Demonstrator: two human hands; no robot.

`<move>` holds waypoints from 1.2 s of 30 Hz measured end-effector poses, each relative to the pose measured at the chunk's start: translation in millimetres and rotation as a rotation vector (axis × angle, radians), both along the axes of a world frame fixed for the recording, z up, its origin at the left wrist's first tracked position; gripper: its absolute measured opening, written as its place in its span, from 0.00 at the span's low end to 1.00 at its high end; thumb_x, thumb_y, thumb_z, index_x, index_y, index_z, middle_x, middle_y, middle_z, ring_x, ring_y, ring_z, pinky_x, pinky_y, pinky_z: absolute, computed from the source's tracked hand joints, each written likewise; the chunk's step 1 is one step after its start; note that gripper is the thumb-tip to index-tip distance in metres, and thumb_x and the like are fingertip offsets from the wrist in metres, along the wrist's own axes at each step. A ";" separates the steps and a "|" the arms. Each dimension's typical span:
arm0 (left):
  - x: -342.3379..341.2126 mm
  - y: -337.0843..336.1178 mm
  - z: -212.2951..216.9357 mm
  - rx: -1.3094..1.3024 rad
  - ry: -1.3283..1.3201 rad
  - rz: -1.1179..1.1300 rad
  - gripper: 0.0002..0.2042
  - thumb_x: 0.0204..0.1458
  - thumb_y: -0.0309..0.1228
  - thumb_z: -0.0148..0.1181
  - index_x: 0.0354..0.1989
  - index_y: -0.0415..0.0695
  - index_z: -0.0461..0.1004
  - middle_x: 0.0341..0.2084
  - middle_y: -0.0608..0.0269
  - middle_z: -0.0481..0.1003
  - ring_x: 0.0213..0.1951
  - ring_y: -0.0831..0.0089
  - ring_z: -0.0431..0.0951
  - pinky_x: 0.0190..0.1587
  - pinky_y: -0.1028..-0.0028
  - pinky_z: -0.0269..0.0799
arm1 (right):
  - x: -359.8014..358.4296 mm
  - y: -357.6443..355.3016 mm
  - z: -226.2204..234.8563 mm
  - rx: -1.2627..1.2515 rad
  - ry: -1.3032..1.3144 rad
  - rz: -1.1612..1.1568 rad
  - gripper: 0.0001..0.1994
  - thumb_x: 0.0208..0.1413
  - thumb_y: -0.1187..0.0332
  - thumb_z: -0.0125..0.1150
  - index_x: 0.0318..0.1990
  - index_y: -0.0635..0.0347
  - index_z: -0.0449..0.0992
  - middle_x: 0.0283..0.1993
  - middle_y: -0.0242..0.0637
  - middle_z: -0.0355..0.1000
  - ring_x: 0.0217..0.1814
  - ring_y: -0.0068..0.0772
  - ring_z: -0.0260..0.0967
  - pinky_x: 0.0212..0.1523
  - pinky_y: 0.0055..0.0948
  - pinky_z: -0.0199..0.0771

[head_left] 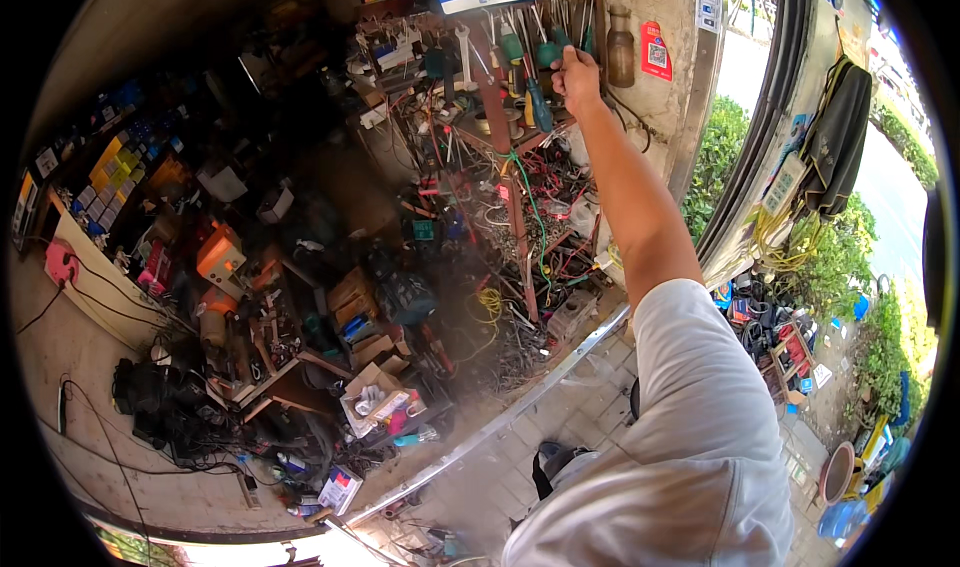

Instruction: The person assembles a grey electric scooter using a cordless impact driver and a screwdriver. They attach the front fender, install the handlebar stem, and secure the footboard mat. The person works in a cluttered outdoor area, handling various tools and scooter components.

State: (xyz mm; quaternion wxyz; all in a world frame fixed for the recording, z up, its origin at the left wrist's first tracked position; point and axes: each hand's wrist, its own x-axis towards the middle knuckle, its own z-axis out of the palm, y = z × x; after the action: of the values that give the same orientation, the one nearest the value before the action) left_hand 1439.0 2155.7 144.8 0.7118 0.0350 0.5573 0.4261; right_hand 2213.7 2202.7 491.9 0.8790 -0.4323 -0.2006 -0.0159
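My right arm, in a light grey sleeve, stretches up to a tool rack at the upper middle. My right hand (575,82) is closed, its fingers curled beside a rounded green handle (548,55), seemingly a screwdriver's. What lies inside the fingers is hidden. Just below the hand hangs a screwdriver with a blue handle (541,110). Another green handle (511,43) and a silver wrench (464,55) hang farther left on the rack. To the right of the hand, a brown glass bottle (621,52) is against the wall. My left hand is out of the picture.
Under the rack is a tangle of wires and metal scraps (500,217). At the left stand an orange machine (220,257) and an open cardboard box (380,399). A metal door track (480,442) crosses the floor. A dark bag (838,132) hangs at the right.
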 end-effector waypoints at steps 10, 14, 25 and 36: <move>42.1 82.8 46.6 0.281 -0.266 0.049 0.26 0.59 0.58 0.36 0.46 0.47 0.66 0.32 0.61 0.71 0.33 0.67 0.69 0.37 0.65 0.68 | -72.6 -21.4 -47.3 -0.531 -0.213 0.109 0.13 0.61 0.58 0.52 0.32 0.57 0.70 0.17 0.24 0.60 0.17 0.18 0.57 0.19 0.21 0.57; 101.8 106.8 127.1 0.142 -0.209 0.148 0.29 0.60 0.57 0.29 0.36 0.43 0.70 0.24 0.59 0.70 0.26 0.64 0.69 0.33 0.66 0.68 | -330.3 -13.7 -192.1 -1.015 -0.263 1.071 0.15 0.59 0.65 0.58 0.50 0.62 0.71 0.31 0.26 0.68 0.29 0.13 0.62 0.29 0.16 0.63; 123.9 106.4 77.9 0.130 -0.299 0.114 0.18 0.61 0.50 0.38 0.33 0.49 0.68 0.23 0.65 0.68 0.30 0.67 0.69 0.40 0.65 0.68 | -499.9 -9.3 -277.6 -0.980 -0.781 1.270 0.38 0.43 0.61 0.68 0.61 0.65 0.57 0.48 0.52 0.67 0.44 0.46 0.71 0.43 0.37 0.71; 42.3 29.5 -31.6 -0.155 -0.067 -0.105 0.27 0.55 0.62 0.30 0.33 0.51 0.65 0.19 0.67 0.63 0.21 0.65 0.63 0.22 0.63 0.59 | -342.4 -86.0 -573.0 -1.345 1.222 0.645 0.15 0.48 0.61 0.65 0.24 0.55 0.63 0.17 0.29 0.56 0.14 0.24 0.51 0.14 0.30 0.46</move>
State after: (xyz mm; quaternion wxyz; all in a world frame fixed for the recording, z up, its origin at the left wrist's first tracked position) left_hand 1481.3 2185.1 113.3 0.7520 -0.0052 0.5619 0.3446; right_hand 1871.3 2116.7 -81.0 0.3621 -0.7033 0.2156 0.5725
